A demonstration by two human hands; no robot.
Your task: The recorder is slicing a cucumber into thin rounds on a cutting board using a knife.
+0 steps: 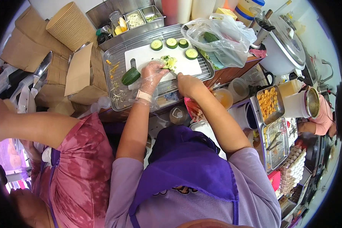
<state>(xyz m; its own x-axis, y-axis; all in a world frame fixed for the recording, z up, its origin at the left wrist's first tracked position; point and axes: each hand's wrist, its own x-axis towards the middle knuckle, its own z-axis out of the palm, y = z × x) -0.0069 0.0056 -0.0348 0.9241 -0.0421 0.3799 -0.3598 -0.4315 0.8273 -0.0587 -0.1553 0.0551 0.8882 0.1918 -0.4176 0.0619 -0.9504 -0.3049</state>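
Observation:
A white cutting board lies on a wire rack in a metal tray. My left hand, in a clear plastic glove, rests its fingertips on a cucumber piece beside diced cucumber. My right hand is bare and closed round a knife, its handle hidden; a little of the blade shows at the cucumber under my left fingertips. Several thick cucumber slices lie along the board's far and right side. A larger unsliced cucumber piece sits left of my left hand, at the board's edge.
A co-worker stands close on my left, and another person is at the far right. Cardboard boxes and stacked paper bowls flank the tray's left. A plastic bag with a cucumber lies right. Metal containers stand behind.

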